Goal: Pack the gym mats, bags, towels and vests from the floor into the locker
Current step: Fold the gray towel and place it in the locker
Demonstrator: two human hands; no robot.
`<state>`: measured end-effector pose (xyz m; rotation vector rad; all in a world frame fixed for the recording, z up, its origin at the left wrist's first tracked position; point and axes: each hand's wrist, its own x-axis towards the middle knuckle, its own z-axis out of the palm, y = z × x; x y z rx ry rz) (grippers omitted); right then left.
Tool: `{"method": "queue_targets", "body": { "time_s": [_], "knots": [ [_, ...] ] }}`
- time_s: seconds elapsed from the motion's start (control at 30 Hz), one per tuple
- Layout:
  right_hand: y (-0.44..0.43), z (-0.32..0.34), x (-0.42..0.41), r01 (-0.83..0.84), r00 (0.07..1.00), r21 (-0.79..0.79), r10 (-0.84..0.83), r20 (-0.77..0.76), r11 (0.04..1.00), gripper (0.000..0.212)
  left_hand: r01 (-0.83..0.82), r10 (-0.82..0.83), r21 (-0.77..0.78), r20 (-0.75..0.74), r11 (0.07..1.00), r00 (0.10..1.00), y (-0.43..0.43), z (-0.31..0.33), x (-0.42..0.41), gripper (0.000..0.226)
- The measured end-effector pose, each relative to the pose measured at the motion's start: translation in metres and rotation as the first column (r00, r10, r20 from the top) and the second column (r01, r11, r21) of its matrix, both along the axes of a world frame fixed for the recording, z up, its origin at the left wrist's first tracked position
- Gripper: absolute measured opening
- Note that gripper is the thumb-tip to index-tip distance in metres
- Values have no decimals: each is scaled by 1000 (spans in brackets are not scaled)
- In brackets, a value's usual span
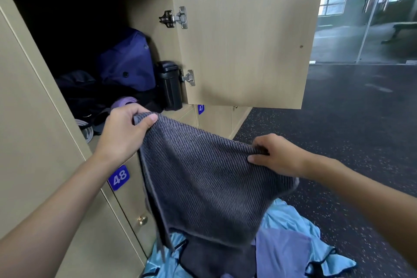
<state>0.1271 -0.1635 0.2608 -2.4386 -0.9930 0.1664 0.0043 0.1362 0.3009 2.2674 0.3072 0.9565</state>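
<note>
Fingers of left hand (pixel 123 133) and right hand (pixel 274 157) pinch grey towel (pixel 203 183) — top edge stretched between them.

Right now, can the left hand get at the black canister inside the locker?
Probably not yet: the left hand grips the grey towel. Otherwise the way to the canister looks free; the door stands open.

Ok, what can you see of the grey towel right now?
The towel is dark grey, ribbed terry-like cloth with a plain hemmed edge. It hangs spread in the air before the open locker, top edge sloping down to the right. The left hand pinches one top corner, the right hand grips the other. Its lower edge hangs over the blue vests on the floor; contact there is unclear.
</note>
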Motion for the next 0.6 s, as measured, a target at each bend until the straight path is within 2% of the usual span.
{"method": "queue_targets", "body": {
  "time_s": [0.17, 0.27, 0.37, 0.43, 0.53, 0.6],
  "knots": [
    [-8, -5, 11, 73, 997, 19, -73, 37, 997, 12, -62, 63, 48, -22, 997, 998, 2, -3, -5, 8],
    [-10, -10, 14, 117, 992, -7, -117, 45, 993, 8, -73, 73, -4, -26, 997, 997, 6, -4, -3, 9],
    [-11, -17, 17, 139, 990, -28, -139, 1, 990, 17, -83, 81, -53, -29, 995, 996, 7, -4, 0, 12],
    [-10, -17, 19, 169, 984, 42, -166, -66, 985, 16, -88, 86, -36, -53, 995, 995, 6, -8, 2, 10],
    [-6, -6, 17, 259, 943, 289, -177, -282, 922, 8, -76, 76, 4, -98, 997, 992, 4, -13, 2, 9],
    [-3, 5, 14, 325, 887, 389, -135, -441, 862, 20, -49, 49, 5, -145, 999, 988, 1, -14, 2, 13]
  ]
}}
